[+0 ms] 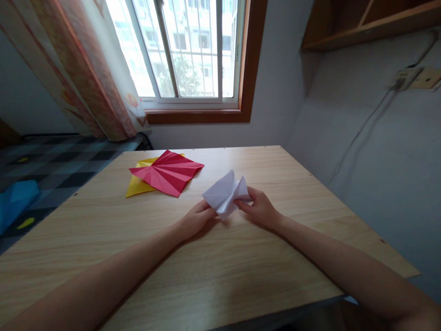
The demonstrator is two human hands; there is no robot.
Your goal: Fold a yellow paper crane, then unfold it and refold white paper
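Observation:
A folded white paper (pixel 225 193) stands just above the middle of the wooden table (pixel 220 271), held between both hands. My left hand (pixel 196 219) pinches its lower left edge. My right hand (pixel 260 208) grips its right side, fingers curled around a fold. The paper is creased into several raised flaps.
A red creased paper (pixel 167 172) lies on a yellow sheet (pixel 138 186) at the table's far left. Behind stand a window (pixel 186 50) and a patterned curtain (pixel 86 69). A checked bed cover (pixel 41 170) lies to the left, a grey wall to the right.

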